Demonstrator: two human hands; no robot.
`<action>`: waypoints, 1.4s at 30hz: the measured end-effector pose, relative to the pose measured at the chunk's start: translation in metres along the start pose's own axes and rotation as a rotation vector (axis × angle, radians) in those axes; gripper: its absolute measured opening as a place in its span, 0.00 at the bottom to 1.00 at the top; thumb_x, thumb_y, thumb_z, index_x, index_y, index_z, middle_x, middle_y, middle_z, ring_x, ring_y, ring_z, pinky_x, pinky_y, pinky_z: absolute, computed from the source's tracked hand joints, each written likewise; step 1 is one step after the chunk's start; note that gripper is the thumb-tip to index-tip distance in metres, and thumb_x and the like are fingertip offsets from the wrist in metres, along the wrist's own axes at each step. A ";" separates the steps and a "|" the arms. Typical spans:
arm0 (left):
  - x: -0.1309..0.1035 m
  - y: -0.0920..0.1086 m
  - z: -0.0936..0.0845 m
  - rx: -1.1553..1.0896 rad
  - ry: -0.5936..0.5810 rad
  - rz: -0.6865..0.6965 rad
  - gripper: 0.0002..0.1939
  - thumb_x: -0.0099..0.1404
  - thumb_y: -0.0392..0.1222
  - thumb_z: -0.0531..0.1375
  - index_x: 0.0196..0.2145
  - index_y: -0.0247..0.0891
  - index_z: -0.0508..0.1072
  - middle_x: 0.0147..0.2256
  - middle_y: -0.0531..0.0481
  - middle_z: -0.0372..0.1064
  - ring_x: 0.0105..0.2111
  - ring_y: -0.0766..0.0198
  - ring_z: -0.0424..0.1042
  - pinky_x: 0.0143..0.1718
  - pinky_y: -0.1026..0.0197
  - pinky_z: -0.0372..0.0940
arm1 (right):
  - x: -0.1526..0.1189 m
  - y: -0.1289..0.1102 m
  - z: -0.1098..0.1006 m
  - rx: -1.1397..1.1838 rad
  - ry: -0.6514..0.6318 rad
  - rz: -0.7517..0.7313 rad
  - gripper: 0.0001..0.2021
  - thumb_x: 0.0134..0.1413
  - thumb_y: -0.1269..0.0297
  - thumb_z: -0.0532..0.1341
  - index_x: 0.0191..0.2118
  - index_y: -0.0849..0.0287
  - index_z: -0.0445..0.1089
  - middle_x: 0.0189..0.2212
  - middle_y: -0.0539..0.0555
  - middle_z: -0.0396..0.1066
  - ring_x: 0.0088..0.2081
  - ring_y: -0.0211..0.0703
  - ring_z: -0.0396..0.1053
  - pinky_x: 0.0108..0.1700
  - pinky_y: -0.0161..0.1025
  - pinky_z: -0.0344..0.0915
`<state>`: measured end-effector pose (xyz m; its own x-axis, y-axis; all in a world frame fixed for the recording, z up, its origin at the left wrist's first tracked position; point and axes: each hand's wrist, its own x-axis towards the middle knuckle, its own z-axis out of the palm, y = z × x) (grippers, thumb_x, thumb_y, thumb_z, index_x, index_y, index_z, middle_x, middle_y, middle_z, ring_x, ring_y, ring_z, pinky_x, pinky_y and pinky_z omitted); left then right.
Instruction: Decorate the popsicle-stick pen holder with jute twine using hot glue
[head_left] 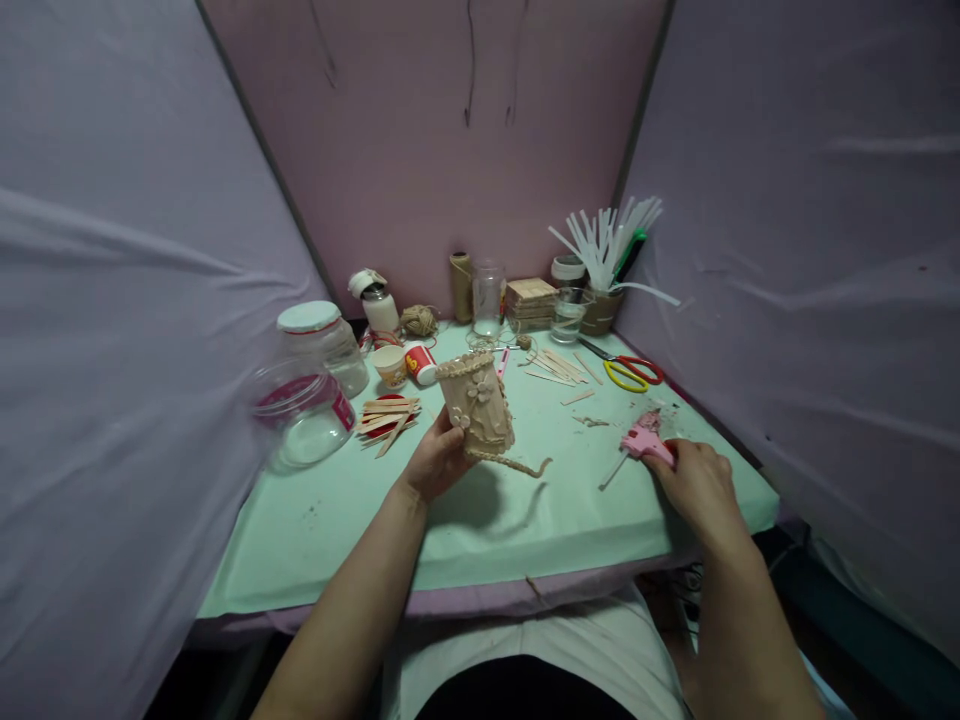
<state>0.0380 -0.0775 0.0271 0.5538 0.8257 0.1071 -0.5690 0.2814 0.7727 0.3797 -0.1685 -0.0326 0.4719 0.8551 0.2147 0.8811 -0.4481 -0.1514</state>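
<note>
Black, rounded clothing (525, 690) is lying nearest, with pale trousers (592, 640) showing beyond it, before the front edge of a pale green, cloth-covered surface (322, 530). Above the middle of the surface, the left hand (436, 462) is holding a beige cylindrical holder (484, 410) with a braided rim and small raised flowers; its grip is closing around the holder's lower left side, and the holder is tilting. From the holder's base, a beige braided cord (517, 464) is hanging out toward the right edge. Near that edge, the right hand (699, 485) is gripping the handle of a pink plastic glue gun (640, 441), its grip narrow. Scissors with red and yellow handles (628, 375) are lying farther back along the right edge, while a clear, round plastic jar (311, 435) is standing by the left edge.
</note>
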 end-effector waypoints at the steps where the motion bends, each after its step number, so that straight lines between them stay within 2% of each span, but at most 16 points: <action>1: 0.000 0.001 0.002 -0.013 -0.003 0.006 0.35 0.49 0.48 0.72 0.54 0.43 0.69 0.54 0.42 0.70 0.55 0.48 0.69 0.62 0.43 0.56 | 0.000 0.000 0.000 0.023 0.005 0.005 0.22 0.58 0.54 0.57 0.47 0.70 0.73 0.39 0.70 0.72 0.44 0.63 0.69 0.47 0.52 0.63; 4: -0.001 0.003 0.007 -0.039 -0.023 0.020 0.34 0.50 0.49 0.72 0.54 0.41 0.70 0.53 0.42 0.71 0.57 0.46 0.68 0.63 0.42 0.53 | -0.002 0.000 -0.005 0.186 0.057 0.011 0.22 0.56 0.54 0.56 0.46 0.69 0.72 0.39 0.69 0.72 0.44 0.62 0.69 0.49 0.54 0.63; 8: -0.002 0.006 0.012 -0.061 -0.037 -0.003 0.34 0.51 0.50 0.70 0.54 0.38 0.69 0.52 0.40 0.72 0.58 0.45 0.66 0.65 0.42 0.50 | -0.011 -0.006 -0.026 0.609 0.137 0.007 0.23 0.54 0.48 0.56 0.46 0.61 0.71 0.42 0.64 0.72 0.45 0.56 0.69 0.45 0.49 0.67; 12: -0.001 0.005 0.008 -0.069 -0.047 -0.063 0.34 0.54 0.53 0.67 0.55 0.35 0.68 0.53 0.37 0.71 0.60 0.43 0.64 0.64 0.42 0.51 | -0.028 -0.028 -0.051 1.063 0.002 0.047 0.22 0.56 0.43 0.57 0.45 0.56 0.72 0.39 0.58 0.73 0.35 0.47 0.70 0.34 0.42 0.68; 16: 0.000 0.002 0.002 -0.049 -0.062 -0.083 0.36 0.52 0.53 0.67 0.56 0.34 0.68 0.53 0.35 0.71 0.59 0.41 0.65 0.63 0.43 0.53 | -0.049 -0.057 -0.063 1.332 -0.092 -0.045 0.21 0.60 0.46 0.55 0.43 0.58 0.75 0.37 0.59 0.74 0.32 0.45 0.70 0.26 0.37 0.64; 21: -0.001 0.000 0.003 0.017 -0.068 -0.076 0.39 0.49 0.44 0.70 0.58 0.38 0.65 0.54 0.37 0.70 0.56 0.43 0.68 0.61 0.43 0.55 | -0.072 -0.083 -0.078 1.335 -0.212 -0.179 0.21 0.60 0.47 0.56 0.41 0.59 0.77 0.31 0.57 0.74 0.28 0.41 0.65 0.26 0.36 0.63; 26: -0.003 -0.001 0.005 0.066 -0.126 -0.049 0.43 0.42 0.38 0.73 0.57 0.42 0.65 0.59 0.38 0.65 0.59 0.42 0.65 0.60 0.42 0.57 | -0.083 -0.084 -0.089 1.278 -0.321 -0.215 0.27 0.56 0.40 0.56 0.37 0.60 0.78 0.31 0.59 0.75 0.28 0.43 0.66 0.28 0.38 0.65; 29: -0.003 -0.002 0.006 0.077 -0.142 -0.041 0.44 0.42 0.37 0.73 0.57 0.43 0.65 0.60 0.37 0.62 0.60 0.41 0.63 0.60 0.41 0.56 | -0.083 -0.075 -0.087 1.246 -0.329 -0.187 0.28 0.55 0.38 0.56 0.36 0.60 0.79 0.30 0.59 0.75 0.28 0.44 0.67 0.28 0.38 0.66; 33: -0.004 -0.001 0.007 0.086 -0.130 -0.031 0.48 0.41 0.36 0.73 0.59 0.44 0.62 0.60 0.38 0.63 0.60 0.40 0.62 0.61 0.40 0.55 | -0.081 -0.065 -0.078 1.192 -0.370 -0.197 0.26 0.55 0.40 0.57 0.38 0.58 0.79 0.31 0.58 0.75 0.29 0.44 0.68 0.29 0.37 0.68; 37: -0.004 0.000 0.008 0.092 -0.111 -0.018 0.50 0.40 0.38 0.74 0.60 0.45 0.61 0.58 0.37 0.65 0.60 0.40 0.62 0.61 0.38 0.54 | -0.085 -0.068 -0.077 1.182 -0.325 -0.170 0.26 0.56 0.40 0.56 0.37 0.58 0.79 0.31 0.57 0.74 0.30 0.45 0.68 0.30 0.37 0.69; 39: -0.004 0.000 0.008 0.097 -0.101 -0.004 0.50 0.40 0.38 0.75 0.60 0.45 0.61 0.58 0.38 0.66 0.60 0.40 0.63 0.61 0.38 0.54 | -0.087 -0.073 -0.081 1.178 -0.298 -0.215 0.25 0.58 0.41 0.56 0.36 0.57 0.79 0.30 0.57 0.74 0.28 0.44 0.67 0.30 0.38 0.69; 42: -0.004 0.000 0.009 0.108 -0.086 0.010 0.50 0.40 0.37 0.75 0.60 0.47 0.62 0.57 0.40 0.67 0.58 0.41 0.65 0.61 0.38 0.55 | -0.088 -0.078 -0.088 1.189 -0.304 -0.380 0.23 0.60 0.42 0.55 0.39 0.55 0.78 0.30 0.57 0.74 0.29 0.46 0.68 0.32 0.40 0.69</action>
<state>0.0408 -0.0852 0.0325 0.6012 0.7819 0.1651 -0.5089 0.2154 0.8334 0.2723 -0.2316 0.0456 0.0336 0.9727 0.2295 0.3129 0.2079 -0.9268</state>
